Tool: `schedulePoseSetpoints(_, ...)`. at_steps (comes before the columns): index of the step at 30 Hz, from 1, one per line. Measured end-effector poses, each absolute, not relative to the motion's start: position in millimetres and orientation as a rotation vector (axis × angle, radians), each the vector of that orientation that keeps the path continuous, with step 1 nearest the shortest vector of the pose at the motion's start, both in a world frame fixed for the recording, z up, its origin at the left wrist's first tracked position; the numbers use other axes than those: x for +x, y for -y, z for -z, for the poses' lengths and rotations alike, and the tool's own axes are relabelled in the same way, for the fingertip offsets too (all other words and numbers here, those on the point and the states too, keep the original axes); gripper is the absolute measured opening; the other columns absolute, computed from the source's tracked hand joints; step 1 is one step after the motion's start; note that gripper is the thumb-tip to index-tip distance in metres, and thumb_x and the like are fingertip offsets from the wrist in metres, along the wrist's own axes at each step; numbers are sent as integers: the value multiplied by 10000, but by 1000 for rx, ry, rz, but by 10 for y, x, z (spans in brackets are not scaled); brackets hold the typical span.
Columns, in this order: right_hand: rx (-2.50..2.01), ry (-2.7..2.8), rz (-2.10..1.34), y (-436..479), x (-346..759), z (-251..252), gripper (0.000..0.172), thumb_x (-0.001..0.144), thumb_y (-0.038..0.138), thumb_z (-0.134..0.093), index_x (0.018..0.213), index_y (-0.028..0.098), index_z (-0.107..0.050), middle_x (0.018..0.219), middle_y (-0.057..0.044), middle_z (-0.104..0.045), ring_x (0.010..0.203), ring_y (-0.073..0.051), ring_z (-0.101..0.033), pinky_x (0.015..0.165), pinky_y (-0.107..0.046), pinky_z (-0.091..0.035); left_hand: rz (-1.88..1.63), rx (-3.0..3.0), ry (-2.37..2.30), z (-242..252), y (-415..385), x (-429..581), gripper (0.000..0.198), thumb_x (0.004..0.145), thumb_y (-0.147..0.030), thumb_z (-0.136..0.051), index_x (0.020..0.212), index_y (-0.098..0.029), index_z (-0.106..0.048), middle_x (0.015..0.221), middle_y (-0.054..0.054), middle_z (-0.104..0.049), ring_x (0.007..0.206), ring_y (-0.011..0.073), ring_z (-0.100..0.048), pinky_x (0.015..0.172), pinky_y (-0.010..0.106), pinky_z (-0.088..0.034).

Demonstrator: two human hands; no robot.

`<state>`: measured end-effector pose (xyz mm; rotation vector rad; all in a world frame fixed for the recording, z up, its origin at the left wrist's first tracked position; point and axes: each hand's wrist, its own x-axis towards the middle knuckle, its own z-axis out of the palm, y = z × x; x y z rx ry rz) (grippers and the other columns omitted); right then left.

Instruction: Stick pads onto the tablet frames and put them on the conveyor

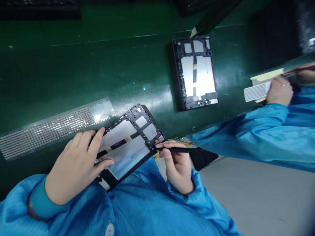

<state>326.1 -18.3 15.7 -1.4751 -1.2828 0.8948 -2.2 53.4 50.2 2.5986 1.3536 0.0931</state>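
An opened tablet (pixel 137 149), with a black frame, silvery panel and dark ribbon cable, lies tilted at the edge of the green bench. My left hand (pixel 71 165) grips its left side, fingers over the far edge and thumb across the panel. In my right hand (pixel 179 168) are black tweezers (pixel 178 149), pinched between thumb and fingers. Their tip meets the tablet's right corner; whether it holds some small part there is hidden by my fingertips. Left of the tablet, a clear sheet of small grey pads (pixel 51 131) rests on the bench.
Another opened tablet (pixel 203 73) sits on a dark block or stack farther back. At the right, a co-worker's hand (pixel 280 91) holds a striped white sheet (pixel 257 91). A tiny blue piece (pixel 144 87) lies on the green bench (pixel 118 68).
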Motion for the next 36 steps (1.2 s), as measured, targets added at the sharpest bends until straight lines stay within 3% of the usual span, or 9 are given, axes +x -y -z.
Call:
schedulePoseSetpoints(9, -1504, 1315, -820, 189, 3244, -89, 141, 1204, 229, -699, 1311, 312, -737, 1163, -67, -858, 1123, -237, -870, 963, -415, -753, -119, 2572, -1329, -517, -593, -37, 964, 1179, -844, -344, 1822, -127, -382, 1280, 202, -731, 1116, 434, -716, 950, 600, -631)
schedulePoseSetpoints(14, -1424, 1521, -703, 146, 3306, -121, 308, 1122, 107, -721, 1351, 312, -742, 1155, -76, -873, 1067, -266, -862, 941, -460, -731, -131, 2534, -1329, -499, -617, -74, 965, 1167, -852, -382, 1841, -163, -363, 1306, 200, -726, 1161, 452, -713, 997, 621, -624)
schedulePoseSetpoints(17, -1445, 1458, -599, 240, 3398, -153, 227, 1101, 157, -700, 1236, 312, -793, 1150, -81, -878, 1069, -311, -847, 994, -543, -705, -163, 2517, -1330, -442, -602, -100, 972, 1159, -860, -404, 1850, -178, -358, 1321, 198, -724, 1172, 449, -712, 1005, 621, -626)
schedulePoseSetpoints(20, -1520, 1402, -854, 498, 3355, -155, 201, 1121, 235, -638, 1035, 315, -802, 972, -43, -837, 850, -272, -814, 793, -445, -698, -247, 2477, -1371, -339, -463, 12, 975, 1147, -870, -444, 1837, -182, -389, 1326, 196, -721, 1167, 429, -714, 995, 598, -640)
schedulePoseSetpoints(22, -1512, 1418, -1139, 673, 3250, -139, 108, 1068, 328, -771, 1159, 349, -823, 899, -7, -822, 726, -258, -798, 619, -384, -669, -334, 2402, -1419, -271, -334, 192, 976, 1137, -884, -461, 1820, -188, -421, 1318, 190, -723, 1158, 410, -722, 982, 571, -655)
schedulePoseSetpoints(25, -1610, 1143, -1157, 645, 3160, -158, 533, 1001, 467, -910, 1491, 405, -712, 1140, -25, -898, 935, -297, -889, 725, -411, -753, -496, 2225, -1439, -238, -237, 496, 954, 1144, -862, -497, 1817, -191, -418, 1323, 187, -734, 1168, 388, -746, 966, 540, -683)
schedulePoseSetpoints(27, -1695, 950, -1045, 263, 3204, -244, 560, 1010, 526, -917, 1504, 383, -694, 1287, -65, -900, 1095, -308, -887, 878, -442, -768, -655, 2093, -1372, -289, -278, 599, 917, 1180, -775, -543, 1874, -226, -306, 1489, 206, -702, 1280, 359, -752, 1002, 501, -698)
schedulePoseSetpoints(31, -1587, 1031, -1103, -1386, 3204, -519, 600, 854, 603, -991, 1334, 320, -770, 1203, -76, -900, 1114, -354, -871, 998, -524, -755, -1011, 2033, -1446, -484, -444, 443, 830, 1211, -521, -633, 1907, -293, -244, 1697, 217, -566, 1527, 348, -655, 1105, 489, -697)
schedulePoseSetpoints(36, -1655, 1303, -1047, -3635, 2595, -726, 296, 980, 490, -829, 1091, 222, -771, 1059, -94, -869, 1066, -322, -841, 1046, -487, -721, -898, 2130, -1639, -528, -349, 1, 755, 1204, -386, -624, 1885, -319, -304, 1668, 203, -631, 1516, 358, -712, 1179, 548, -716)
